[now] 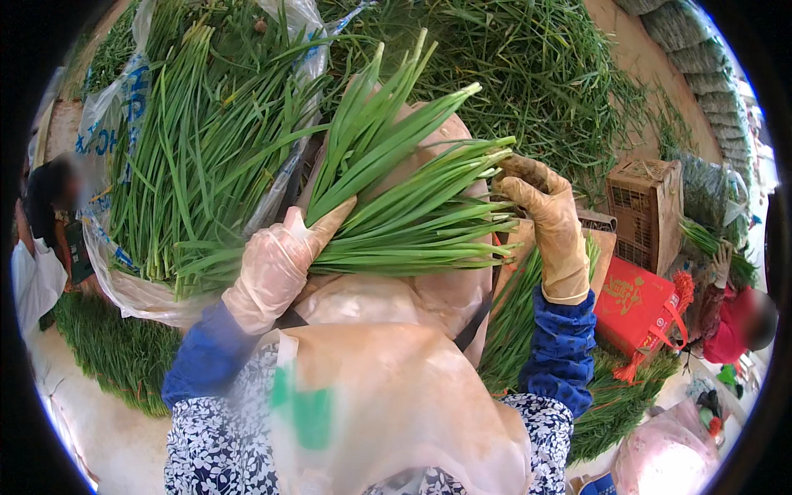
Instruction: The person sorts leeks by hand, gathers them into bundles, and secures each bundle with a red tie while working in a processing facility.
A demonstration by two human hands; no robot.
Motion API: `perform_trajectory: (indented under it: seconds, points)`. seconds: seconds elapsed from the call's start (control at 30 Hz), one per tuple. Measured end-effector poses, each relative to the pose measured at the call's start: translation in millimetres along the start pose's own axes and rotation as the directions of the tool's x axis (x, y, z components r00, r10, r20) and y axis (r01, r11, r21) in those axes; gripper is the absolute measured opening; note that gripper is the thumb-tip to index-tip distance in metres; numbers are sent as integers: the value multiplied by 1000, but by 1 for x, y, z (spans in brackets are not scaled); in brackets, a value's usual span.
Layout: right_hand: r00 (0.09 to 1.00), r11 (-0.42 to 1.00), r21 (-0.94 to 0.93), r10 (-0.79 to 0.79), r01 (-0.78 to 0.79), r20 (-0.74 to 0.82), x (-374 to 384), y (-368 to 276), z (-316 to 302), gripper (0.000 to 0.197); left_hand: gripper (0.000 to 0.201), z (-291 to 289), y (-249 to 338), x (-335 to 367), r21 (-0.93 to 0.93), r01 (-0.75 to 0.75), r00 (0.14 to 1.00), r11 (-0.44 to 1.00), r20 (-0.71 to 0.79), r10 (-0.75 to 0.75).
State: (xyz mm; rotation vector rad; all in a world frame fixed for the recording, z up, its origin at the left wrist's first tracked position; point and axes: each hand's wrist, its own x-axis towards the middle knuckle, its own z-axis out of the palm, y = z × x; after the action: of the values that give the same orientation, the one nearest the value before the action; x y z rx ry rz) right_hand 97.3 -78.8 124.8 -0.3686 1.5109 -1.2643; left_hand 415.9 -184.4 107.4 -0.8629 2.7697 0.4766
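Observation:
A bunch of garlic chives (412,239) lies fanned out above my lap, its pale cut ends toward the right and far side. My left hand (279,260), in a thin translucent glove, is closed round the leafy part, thumb on top. At the right, my right hand (546,223) wears a stained glove. Its bent fingers and thumb pinch at the pale stalk ends; the exact stalks caught are hard to make out. Just left of the bunch, a clear plastic bag (99,177) lies open with a heap of loose chives (214,157) in it.
Loose green leaves (503,74) cover the floor ahead. To the right stand a brown crate (642,210) and a red bag (635,305). Bundled chives (115,355) lie at the lower left. One person (54,186) is at the far left, another (734,330) at the right handling greens.

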Motion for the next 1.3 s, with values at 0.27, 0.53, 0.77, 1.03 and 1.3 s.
perform_trajectory:
  seconds: [0.27, 0.53, 0.77, 1.03, 1.3]
  points:
    - [992, 994, -31, 107, -105, 65, 18, 12, 13, 26, 75, 0, 1, -2, 30, 15, 1000, 999, 10, -15]
    - [984, 980, -119, 168, -160, 63, 23, 4, 23, 19, 73, 3, -2, -4, -101, -1, 997, 995, -72, -7]
    - [993, 952, -292, 68, -92, -93, 19, 11, 17, 8, 74, 0, 0, -3, -37, 9, 1000, 999, -15, -9]
    - [727, 371, -929, -638, 2, -253, 64, -54, -79, 38, 85, 2, 0, -2, -53, 38, 998, 998, 42, -36]
    - [814, 310, -759, -330, 572, 478, 44, -22, 14, 30, 81, 7, -4, -3, -15, 24, 1000, 1000, -9, -24]
